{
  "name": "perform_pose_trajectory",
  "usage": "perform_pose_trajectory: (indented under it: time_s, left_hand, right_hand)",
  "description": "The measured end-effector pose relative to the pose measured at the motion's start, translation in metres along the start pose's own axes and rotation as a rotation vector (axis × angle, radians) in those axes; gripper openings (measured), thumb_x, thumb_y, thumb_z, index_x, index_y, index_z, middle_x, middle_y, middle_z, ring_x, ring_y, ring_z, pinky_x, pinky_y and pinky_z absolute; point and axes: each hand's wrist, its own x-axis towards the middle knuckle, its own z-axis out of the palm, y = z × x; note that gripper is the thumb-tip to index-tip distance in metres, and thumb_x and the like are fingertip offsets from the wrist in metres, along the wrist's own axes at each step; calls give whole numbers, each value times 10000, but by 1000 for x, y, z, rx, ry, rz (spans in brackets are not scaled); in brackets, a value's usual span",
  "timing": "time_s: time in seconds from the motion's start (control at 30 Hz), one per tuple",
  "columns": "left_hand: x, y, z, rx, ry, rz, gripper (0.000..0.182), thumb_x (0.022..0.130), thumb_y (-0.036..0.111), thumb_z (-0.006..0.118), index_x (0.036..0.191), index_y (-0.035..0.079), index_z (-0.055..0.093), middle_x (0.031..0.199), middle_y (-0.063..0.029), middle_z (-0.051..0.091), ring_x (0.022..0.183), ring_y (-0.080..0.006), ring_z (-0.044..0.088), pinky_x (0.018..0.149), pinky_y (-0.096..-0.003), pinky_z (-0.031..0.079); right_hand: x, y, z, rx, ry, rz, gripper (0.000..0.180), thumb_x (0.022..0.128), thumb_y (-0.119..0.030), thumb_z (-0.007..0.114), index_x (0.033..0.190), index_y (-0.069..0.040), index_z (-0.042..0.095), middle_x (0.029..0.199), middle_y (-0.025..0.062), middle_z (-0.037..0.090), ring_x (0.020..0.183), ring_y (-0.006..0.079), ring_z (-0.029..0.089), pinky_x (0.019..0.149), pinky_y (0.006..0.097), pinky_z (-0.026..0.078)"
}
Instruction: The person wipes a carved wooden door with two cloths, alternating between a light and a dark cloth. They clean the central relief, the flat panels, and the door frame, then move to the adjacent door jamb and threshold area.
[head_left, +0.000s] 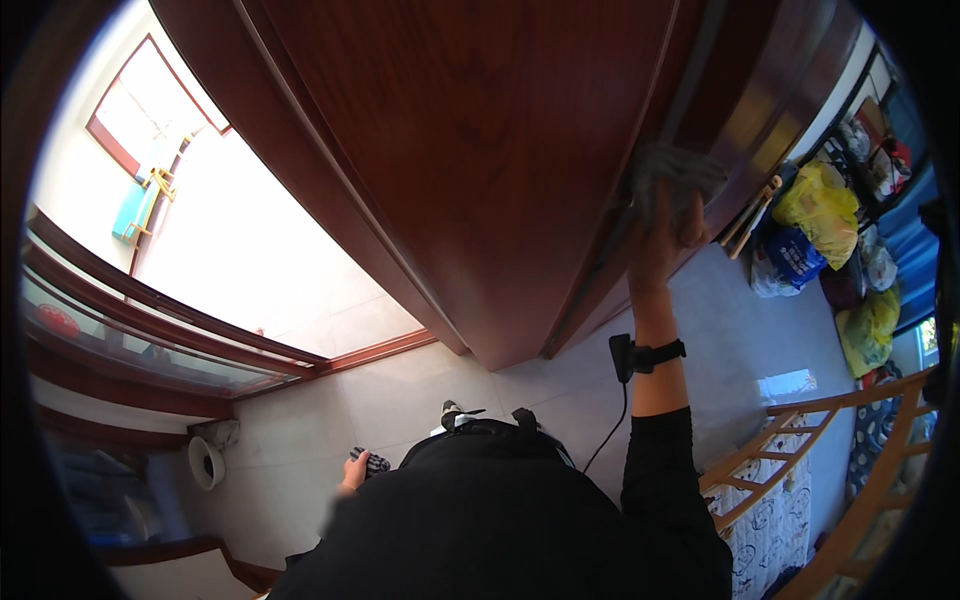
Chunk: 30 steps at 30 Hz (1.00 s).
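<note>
My right hand (660, 236) reaches up and forward and holds a grey cloth (679, 174) against reddish-brown wooden trim (720, 127). Hand and cloth are somewhat blurred. The trim runs along the right edge of a broad, glossy wooden panel (480, 165), which stands upright in front of me. Down by my left side, my left hand (354, 472) grips a dark, striped, bunched-up cloth (373, 463), clear of the panel. A black band (658, 355) with a small box and a cable sits on my right wrist.
Left of the panel, a doorway opens onto a bright room with a sliding glass door (150, 341). A white bin (206, 463) stands at lower left. To the right are yellow plastic bags (817, 210), a blue bag (791, 251) and a wooden bed rail (780, 457). The cable (611, 442) hangs toward my waist.
</note>
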Motion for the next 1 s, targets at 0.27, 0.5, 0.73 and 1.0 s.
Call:
perform_pose_trajectory:
  time_s: [0.27, 0.5, 0.73, 1.0]
  left_hand:
    - [7, -47, -16, 96, 2, -51, 485, 790, 396, 727, 921, -66, 655, 840, -130, 689, 762, -209, 668, 692, -364, 522]
    - [-11, -25, -27, 72, -10, -16, 470, 792, 390, 722, 914, -59, 657, 831, -126, 689, 749, -210, 665, 679, -365, 518]
    - [-12, 1, -26, 3, -16, 46, 456, 794, 384, 718, 908, -53, 658, 821, -124, 688, 739, -211, 663, 671, -368, 516]
    - [4, -29, -22, 89, -19, 36, 433, 802, 361, 715, 927, -48, 648, 833, -124, 688, 743, -209, 665, 675, -370, 523]
  right_hand:
    - [-177, 17, 22, 118, -239, 144, 367, 780, -2, 665, 1133, -102, 687, 1313, 156, 456, 1195, 341, 392, 927, 406, 389]
    - [-343, 7, 21, 302, -735, 982, 311, 941, -108, 491, 1225, -41, 598, 1099, 162, 602, 1018, 334, 588, 852, 463, 479]
    - [-304, -1, 94, 902, -374, 2234, 363, 938, -116, 531, 1295, -57, 520, 1179, 153, 585, 970, 299, 627, 703, 374, 529]
    - [-160, -57, 20, 789, -500, 1354, 557, 857, -119, 581, 1365, 60, 442, 1372, 244, 458, 1259, 377, 472, 967, 433, 451]
